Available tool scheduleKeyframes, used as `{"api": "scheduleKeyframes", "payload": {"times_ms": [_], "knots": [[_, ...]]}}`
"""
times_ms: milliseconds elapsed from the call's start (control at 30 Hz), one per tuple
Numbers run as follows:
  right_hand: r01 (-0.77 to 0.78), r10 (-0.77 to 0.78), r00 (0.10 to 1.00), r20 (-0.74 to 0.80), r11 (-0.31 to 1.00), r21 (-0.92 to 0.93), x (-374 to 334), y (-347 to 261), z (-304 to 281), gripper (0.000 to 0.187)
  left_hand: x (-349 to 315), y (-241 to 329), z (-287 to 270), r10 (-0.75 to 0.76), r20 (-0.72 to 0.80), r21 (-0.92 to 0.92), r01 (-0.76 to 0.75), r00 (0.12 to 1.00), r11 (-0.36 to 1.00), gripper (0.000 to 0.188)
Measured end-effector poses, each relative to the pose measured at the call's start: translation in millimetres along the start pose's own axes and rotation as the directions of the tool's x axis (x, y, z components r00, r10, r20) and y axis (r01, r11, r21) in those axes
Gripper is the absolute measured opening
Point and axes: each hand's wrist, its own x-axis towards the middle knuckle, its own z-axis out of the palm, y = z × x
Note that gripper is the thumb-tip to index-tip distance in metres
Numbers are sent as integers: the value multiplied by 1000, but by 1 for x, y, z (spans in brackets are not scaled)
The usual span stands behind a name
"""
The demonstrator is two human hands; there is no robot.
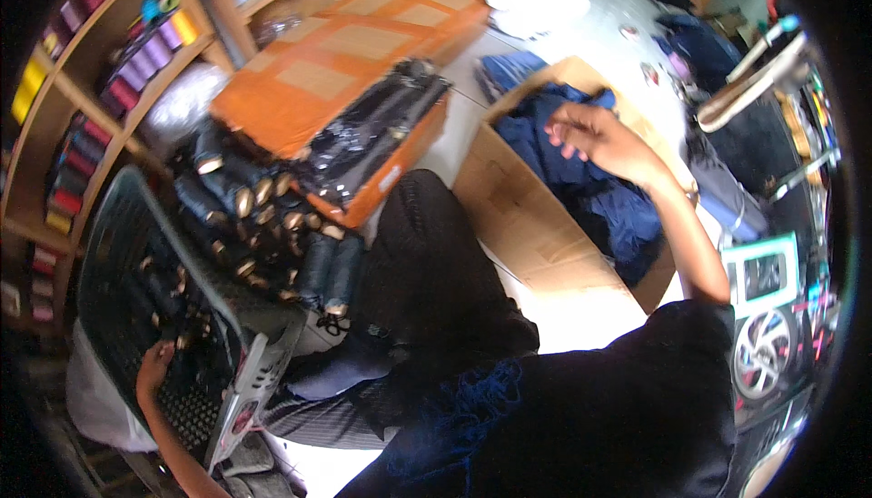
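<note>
My left hand [156,367] reaches inside a dark green plastic basket [238,294] at the left, close to several dark thread spools [168,294] lying in it. Its fingers are too small and dim to make out whether they grip a spool. Over an open cardboard box [522,212], my right hand [595,139] hangs with loosely bent, parted fingers and nothing visible in them. Dark blue cloth or bagging [627,226] fills that box. A heap of dark spools with pale ends [259,216] lies on the floor between the basket and my leg.
An orange-taped carton [363,35] with a torn side shows black plastic-wrapped contents. Wooden shelves [86,98] with coloured thread cones stand at the left. Tangled blue thread [477,407] lies on my dark shirt. At the right are a white-spoked wheel [763,353] and a pale green frame [761,271].
</note>
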Motion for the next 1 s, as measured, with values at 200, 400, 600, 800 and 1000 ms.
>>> {"api": "scheduleKeyframes", "payload": {"times_ms": [200,400,600,800,1000], "knots": [[33,-22,998,58,982,-186,-70,66,87,34,-14,150,-34,255,-175,-50,-267,951,962,34],[249,-249,968,-39,968,-10,-73,63,108,41,-38,362,-18,780,-206,299,-721,591,625,21],[220,-225,959,175,974,47,-75,69,80,47,-59,564,66,988,36,21,-988,151,150,26],[236,-223,915,-335,972,-1,0,104,10,9,-45,669,186,827,267,265,-863,494,430,60],[298,-441,893,-89,728,-618,50,172,5,48,-74,676,272,727,686,-213,-946,32,242,70]]}}
